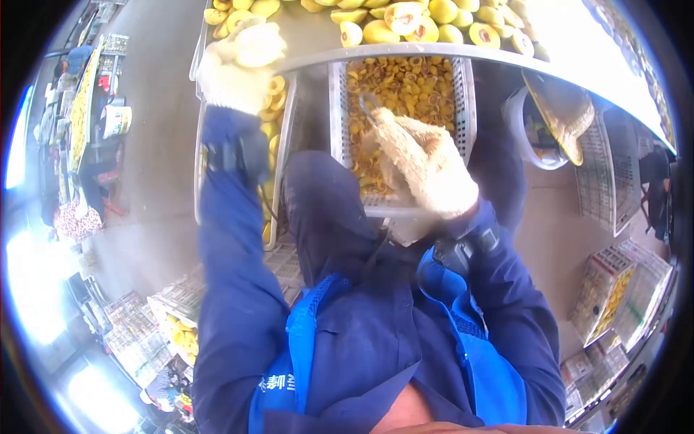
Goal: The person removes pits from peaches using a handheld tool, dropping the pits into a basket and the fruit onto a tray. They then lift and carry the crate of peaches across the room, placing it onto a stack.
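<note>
Overhead, a grey work table (448, 50) spans the top of the view, heaped with halved yellow fruit (405, 18). Below its edge sits a white slatted crate (463, 108) filled with yellow fruit pieces (408, 87). Nearer, the left hand (238, 65), in a pale glove, reaches up to the table's edge and curls around one yellow fruit (260, 43). Lower down, the right hand (426, 166), in a knitted glove, closes around a small looped metal tool (370, 108) held over the crate, its loop just above the pieces.
</note>
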Available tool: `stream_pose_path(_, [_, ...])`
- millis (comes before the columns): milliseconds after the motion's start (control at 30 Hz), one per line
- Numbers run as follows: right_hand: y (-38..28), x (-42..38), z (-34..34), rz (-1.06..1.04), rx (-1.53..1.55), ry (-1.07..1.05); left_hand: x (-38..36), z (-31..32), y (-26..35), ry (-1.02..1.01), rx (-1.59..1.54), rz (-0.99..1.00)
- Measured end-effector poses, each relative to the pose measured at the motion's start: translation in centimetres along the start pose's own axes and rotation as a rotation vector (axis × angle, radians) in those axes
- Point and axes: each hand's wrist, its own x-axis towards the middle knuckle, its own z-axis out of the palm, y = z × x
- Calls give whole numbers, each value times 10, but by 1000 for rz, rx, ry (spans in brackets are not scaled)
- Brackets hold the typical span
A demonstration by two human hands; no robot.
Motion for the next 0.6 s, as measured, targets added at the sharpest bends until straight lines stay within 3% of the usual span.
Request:
stream_pose_path(67, [-9, 1, 16, -40, 61, 7, -38, 18, -21, -234, -242, -37])
stream_pose_path(100, [-10, 3, 23, -58, 85, 5, -51, 25, -32, -198, -269, -53])
stream_pose_path(133, [5, 10, 27, -238, 79, 0, -62, 33, -43, -162, -298, -66])
stream_pose_path(200, [7, 11, 31, -345, -145, -7, -81, 46, -59, -110, -283, -55])
stream_pose_path(300, [-12, 5, 42, -128, -189, 32, -97, 56, -74, -87, -187, -6])
stream_pose_path(400, [10, 15, 35, -475, -483, 43, -104, 57, -80, -91, -179, 3])
stream_pose_path(500, [24, 16, 34, -649, -647, 28, -117, 72, -83, -45, 241, 175])
stream_pose_path(600, [17, 10, 41, -350, -448, 4, -124, 76, -84, 26, 668, 293])
